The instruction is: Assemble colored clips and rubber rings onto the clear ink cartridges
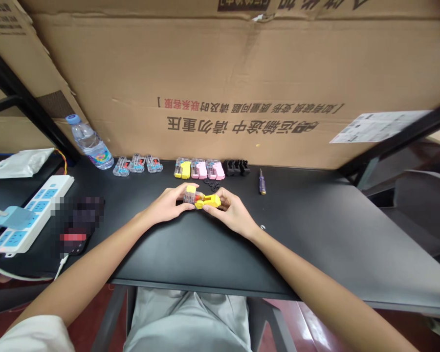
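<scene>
Surface: black desk (308, 230)
Landmark: water bottle (90, 143), lying at back edge
Just right of bottle: clear plastic parts (137, 164), three
Further right: yellow plastic parts (182, 168), then pink plastic parts (207, 169), then black plastic clips (236, 167)
Below pink parts: black rings (211, 184)
Far right of bottle: screwdriver (262, 182)
Left of bottle: white bag (22, 164)
Front-left of bottle: power strip (31, 213), pixelated device (77, 225) beside it

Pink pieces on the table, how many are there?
2. One pink-and-clear plastic piece sits in the row near the back of the black table, and the other sits right beside it, on its right. More could be hidden from view.
</scene>
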The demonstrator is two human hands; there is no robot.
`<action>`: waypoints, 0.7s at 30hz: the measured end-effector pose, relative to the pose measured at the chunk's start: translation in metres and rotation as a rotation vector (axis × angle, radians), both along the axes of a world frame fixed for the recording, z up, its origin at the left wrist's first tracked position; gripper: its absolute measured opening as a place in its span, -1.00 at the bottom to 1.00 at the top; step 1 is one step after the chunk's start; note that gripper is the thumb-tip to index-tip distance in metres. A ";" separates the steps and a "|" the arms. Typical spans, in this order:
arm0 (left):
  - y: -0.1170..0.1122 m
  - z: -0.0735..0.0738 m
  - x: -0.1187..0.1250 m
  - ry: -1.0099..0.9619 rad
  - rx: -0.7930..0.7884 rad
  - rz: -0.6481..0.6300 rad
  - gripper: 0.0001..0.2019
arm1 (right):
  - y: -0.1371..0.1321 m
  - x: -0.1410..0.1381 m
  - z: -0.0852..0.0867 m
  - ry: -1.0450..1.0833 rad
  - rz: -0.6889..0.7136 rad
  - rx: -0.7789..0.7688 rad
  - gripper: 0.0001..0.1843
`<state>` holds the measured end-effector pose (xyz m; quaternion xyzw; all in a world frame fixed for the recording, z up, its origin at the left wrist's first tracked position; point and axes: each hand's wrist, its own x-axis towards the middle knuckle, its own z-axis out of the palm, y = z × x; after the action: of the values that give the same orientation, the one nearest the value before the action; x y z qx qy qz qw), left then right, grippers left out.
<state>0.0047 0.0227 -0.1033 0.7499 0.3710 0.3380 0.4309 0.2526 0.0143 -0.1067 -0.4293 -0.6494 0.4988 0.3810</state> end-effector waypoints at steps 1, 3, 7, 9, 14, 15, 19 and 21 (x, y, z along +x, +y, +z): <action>0.000 0.000 0.000 0.002 0.001 0.002 -0.45 | 0.000 0.000 0.000 0.000 -0.003 0.000 -0.44; 0.000 0.000 0.000 0.000 0.001 0.002 -0.46 | -0.001 0.000 -0.001 -0.001 -0.004 -0.001 -0.44; 0.000 0.000 0.001 -0.009 -0.005 -0.001 -0.47 | -0.001 -0.001 -0.001 -0.003 -0.011 -0.005 -0.43; 0.000 0.001 0.001 -0.002 -0.009 0.000 -0.47 | -0.001 -0.001 -0.001 0.004 -0.013 -0.013 -0.43; -0.002 0.002 0.001 0.022 0.011 -0.003 -0.47 | -0.001 -0.002 0.001 0.023 -0.011 -0.024 -0.43; -0.002 0.002 0.001 0.023 0.012 -0.005 -0.47 | -0.001 -0.002 0.001 0.019 -0.011 -0.025 -0.43; -0.002 0.002 0.001 0.021 0.016 -0.012 -0.48 | -0.001 -0.003 0.002 0.013 -0.010 -0.018 -0.42; -0.002 0.003 0.001 0.023 0.047 -0.007 -0.49 | 0.000 -0.003 0.002 0.014 -0.007 -0.012 -0.42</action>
<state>0.0062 0.0206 -0.1007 0.7650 0.3652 0.3363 0.4102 0.2498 0.0141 -0.1048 -0.4304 -0.6422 0.5042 0.3848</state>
